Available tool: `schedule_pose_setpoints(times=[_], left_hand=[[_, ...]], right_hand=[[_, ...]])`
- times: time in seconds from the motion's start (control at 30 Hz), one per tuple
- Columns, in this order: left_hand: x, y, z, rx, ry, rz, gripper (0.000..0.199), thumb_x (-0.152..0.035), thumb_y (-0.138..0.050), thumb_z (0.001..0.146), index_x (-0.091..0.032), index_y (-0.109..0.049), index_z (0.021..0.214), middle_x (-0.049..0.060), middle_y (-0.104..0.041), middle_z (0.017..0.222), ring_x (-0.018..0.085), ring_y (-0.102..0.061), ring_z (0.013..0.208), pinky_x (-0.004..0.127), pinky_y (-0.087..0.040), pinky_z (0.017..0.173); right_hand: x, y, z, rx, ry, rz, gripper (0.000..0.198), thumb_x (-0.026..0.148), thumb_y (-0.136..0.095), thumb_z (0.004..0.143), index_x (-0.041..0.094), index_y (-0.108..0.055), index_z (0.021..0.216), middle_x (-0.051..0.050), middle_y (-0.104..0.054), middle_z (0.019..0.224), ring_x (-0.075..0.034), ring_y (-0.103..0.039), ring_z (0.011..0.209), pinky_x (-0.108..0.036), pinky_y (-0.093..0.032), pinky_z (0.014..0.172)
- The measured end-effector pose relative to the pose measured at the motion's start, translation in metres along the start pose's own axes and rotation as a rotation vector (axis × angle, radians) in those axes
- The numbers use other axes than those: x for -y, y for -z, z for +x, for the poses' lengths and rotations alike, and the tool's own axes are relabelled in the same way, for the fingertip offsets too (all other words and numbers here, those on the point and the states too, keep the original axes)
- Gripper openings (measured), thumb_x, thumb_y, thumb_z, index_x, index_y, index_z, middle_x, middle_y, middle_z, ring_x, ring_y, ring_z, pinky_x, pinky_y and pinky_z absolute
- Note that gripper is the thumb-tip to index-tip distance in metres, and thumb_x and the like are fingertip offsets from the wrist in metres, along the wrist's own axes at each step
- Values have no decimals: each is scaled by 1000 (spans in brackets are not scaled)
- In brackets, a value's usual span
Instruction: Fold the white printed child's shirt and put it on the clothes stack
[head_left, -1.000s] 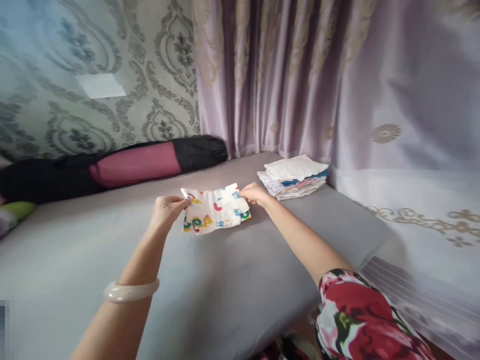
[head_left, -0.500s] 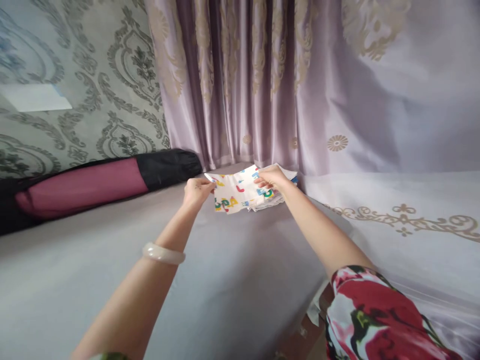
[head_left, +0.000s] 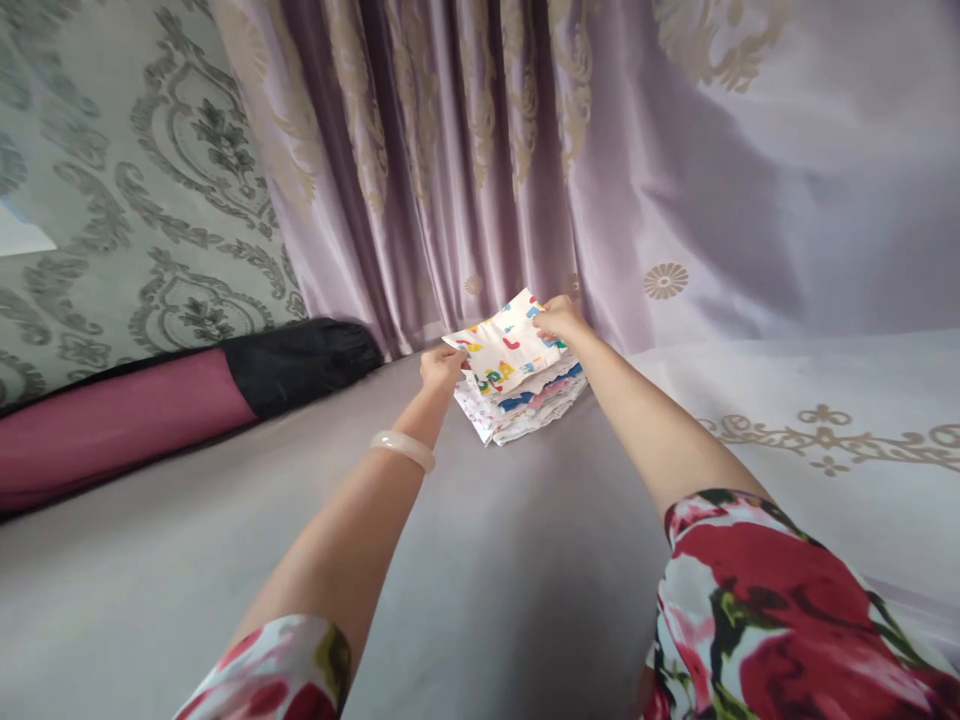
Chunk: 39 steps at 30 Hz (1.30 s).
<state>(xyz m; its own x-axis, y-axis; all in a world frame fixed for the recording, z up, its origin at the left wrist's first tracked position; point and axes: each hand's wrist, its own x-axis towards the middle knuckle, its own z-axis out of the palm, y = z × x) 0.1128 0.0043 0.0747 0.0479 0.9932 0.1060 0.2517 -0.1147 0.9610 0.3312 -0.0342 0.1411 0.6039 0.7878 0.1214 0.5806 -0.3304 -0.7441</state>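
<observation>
A white folded cloth [head_left: 504, 345] with colourful printed figures is stretched between my hands. My left hand [head_left: 444, 368] pinches its left edge. At its right edge, my right hand [head_left: 561, 322] grips it with closed fingers. Just beneath lies a stack of folded cloths [head_left: 536, 408], with white, blue and pink edges showing. The printed cloth is over the top of this stack; whether its underside rests on it I cannot tell. A pale bangle [head_left: 403, 450] circles my left wrist.
The stack sits on a grey sheet-covered surface [head_left: 360, 560]. A long black and pink bag [head_left: 187, 400] lies along the patterned wall [head_left: 187, 170] at left. Purple curtains [head_left: 450, 170] hang behind. White fabric with gold scrollwork [head_left: 825, 435] is at right.
Both hands have carried the printed cloth to the right, over the stack. More of the stack now shows beneath it. The view has shifted somewhat.
</observation>
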Motion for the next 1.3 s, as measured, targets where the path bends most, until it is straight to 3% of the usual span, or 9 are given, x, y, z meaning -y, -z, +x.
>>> schedule_pose_setpoints(times=[0.3,0.47,0.6,0.8,0.97,1.1,1.2,1.3], left_hand=[[4,-36,11,52,118,-103,28,-37,-75,64,-12,-72,77,5,-67,59,11,-51,50,24,-39,51],[9,-46,11,81,178,-143,17,-27,-70,70,-11,-71,75,6,-69,65,5,-41,44,21,-36,47],[16,-51,7,107,207,-131,13,-23,-68,71,-10,-70,70,6,-69,63,5,-40,42,21,-34,44],[31,-54,6,115,207,-22,16,-27,-70,70,-11,-69,69,8,-68,61,11,-52,50,22,-37,46],[33,-49,0,58,94,124,26,-37,-70,71,-15,-70,85,10,-71,83,22,-63,82,29,-47,70],[28,-46,-15,3,-180,322,37,-45,-58,82,-19,-66,108,12,-63,119,28,-51,116,39,-39,98],[32,-48,-26,103,-390,540,42,-48,-48,88,-27,-61,122,7,-52,138,32,-40,128,49,-32,104],[44,-54,-31,247,-380,649,49,-52,-41,91,-32,-51,135,2,-41,150,35,-30,136,56,-24,109]], right_hand=[[-18,2,41,6,-18,-153,13,15,-71,76,7,-67,86,-11,-68,67,-19,-68,62,-30,-57,59],[-26,2,55,23,-45,-203,14,14,-73,75,4,-66,81,-12,-68,67,-18,-68,61,-28,-56,56],[-32,1,58,31,-42,-244,10,13,-72,76,4,-66,78,-11,-66,63,-19,-68,61,-29,-56,57],[-37,-9,44,29,-59,-354,12,18,-68,79,8,-67,86,-10,-66,64,-22,-69,68,-34,-57,68],[-38,-24,28,-46,9,-477,28,18,-66,80,8,-65,106,-19,-68,97,-30,-66,99,-39,-51,86],[-43,-38,21,-60,88,-522,36,23,-57,87,9,-60,120,-21,-61,122,-33,-54,120,-45,-40,100],[-53,-46,20,14,186,-565,41,32,-42,94,15,-56,128,-16,-52,138,-33,-41,132,-53,-26,109],[-66,-52,20,88,169,-555,45,37,-30,98,21,-56,130,-11,-45,146,-32,-36,136,-54,-23,110]])
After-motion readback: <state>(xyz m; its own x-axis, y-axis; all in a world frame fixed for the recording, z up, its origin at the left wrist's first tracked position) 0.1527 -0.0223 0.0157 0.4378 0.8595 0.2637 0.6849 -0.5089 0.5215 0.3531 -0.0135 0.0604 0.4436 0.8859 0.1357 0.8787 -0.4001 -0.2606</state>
